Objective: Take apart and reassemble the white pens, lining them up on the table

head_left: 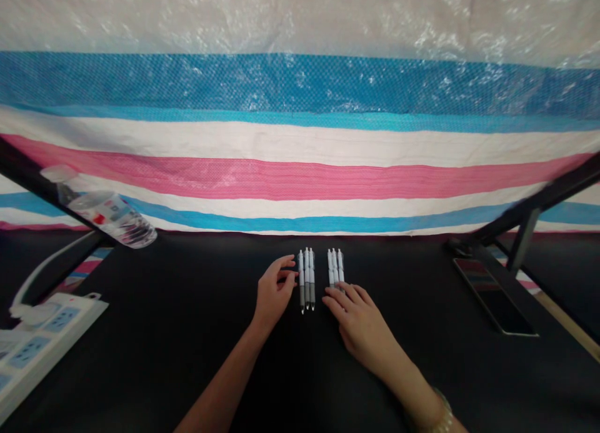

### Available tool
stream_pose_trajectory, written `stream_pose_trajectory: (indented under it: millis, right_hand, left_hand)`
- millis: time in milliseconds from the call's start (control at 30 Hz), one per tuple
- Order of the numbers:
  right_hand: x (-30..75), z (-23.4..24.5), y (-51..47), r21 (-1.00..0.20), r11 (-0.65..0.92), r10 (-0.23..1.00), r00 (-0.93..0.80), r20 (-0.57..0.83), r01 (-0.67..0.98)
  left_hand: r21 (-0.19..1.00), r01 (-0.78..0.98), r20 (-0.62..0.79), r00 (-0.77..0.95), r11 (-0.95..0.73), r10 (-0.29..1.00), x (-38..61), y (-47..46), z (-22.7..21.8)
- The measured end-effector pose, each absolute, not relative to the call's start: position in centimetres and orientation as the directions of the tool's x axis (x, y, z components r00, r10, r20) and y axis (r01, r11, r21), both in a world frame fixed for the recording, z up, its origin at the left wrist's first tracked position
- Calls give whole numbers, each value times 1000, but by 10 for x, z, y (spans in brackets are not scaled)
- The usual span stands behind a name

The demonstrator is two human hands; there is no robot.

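Two groups of white pens with grey grips lie on the black table [187, 333], their tips toward me. Three pens side by side make up the left group [307, 278]. My left hand [274, 293] is beside it, thumb and fingers apart, fingertips close to the leftmost pen; whether they touch it I cannot tell. Over the lower ends of the right group of pens [335, 267] rests my right hand [359, 317], fingers stretched out and slightly spread. It hides the grips and tips of those pens. A beaded bracelet [443, 414] circles my right wrist.
A smartphone [495, 297] lies at the right. On the left are a white power strip [51, 333] with a plugged-in cable and a tilted clear plastic bottle [115, 217]. Black bars [539, 202] rise at both sides; a striped plastic sheet [300, 180] hangs behind the table.
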State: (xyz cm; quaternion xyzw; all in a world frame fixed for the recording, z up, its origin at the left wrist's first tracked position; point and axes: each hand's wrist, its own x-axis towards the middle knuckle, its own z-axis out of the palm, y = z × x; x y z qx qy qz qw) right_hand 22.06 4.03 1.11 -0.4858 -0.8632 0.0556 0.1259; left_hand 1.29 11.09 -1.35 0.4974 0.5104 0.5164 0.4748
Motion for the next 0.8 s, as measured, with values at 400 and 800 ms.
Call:
stream_pose_trajectory:
  millis: [400, 800]
  right_hand:
    - [214, 9, 46, -24, 631, 763, -615, 199, 775]
    - [221, 22, 35, -552, 532, 712, 15, 702, 642]
  left_hand:
    - [994, 55, -92, -53, 95, 994, 8, 110, -14]
    - [990, 76, -124, 15, 122, 992, 9, 111, -9]
